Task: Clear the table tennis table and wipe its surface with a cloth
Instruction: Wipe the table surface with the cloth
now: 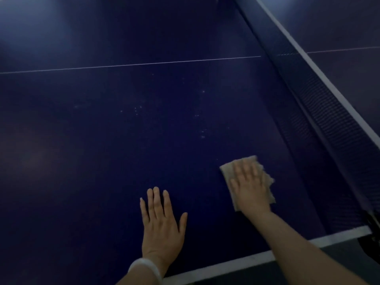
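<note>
Wiping is under way on the blue bench (102,161); no loose items show on the visible half, so the clearing looks done here. Net (320,103) runs along the right side, white-taped on top, with the far half beyond it.

Faint pale specks (202,134) sit mid-surface, ahead of the cloth and well apart from it; likely residue not yet reached.

Left hand (162,227) lies flat on the bench near the white edge line (226,262), fingers straight and spread a little, holding nothing; reads as a brace. White band (147,268) on that wrist.

Right hand (249,186) lies flat on the cloth (226,169), fingers extended, palm pressing it down; no pinch or curl visible. Cloth is beige, folded into a rough rectangle, on the bench just beside the net base, close to the near edge.

Handling, my read: cloth is light, soft, limp, and will bunch if pushed from one corner. Best driven with a flat palm at its middle, as now. Frayed right edge could snag the net mesh.

No containers in view.
</note>
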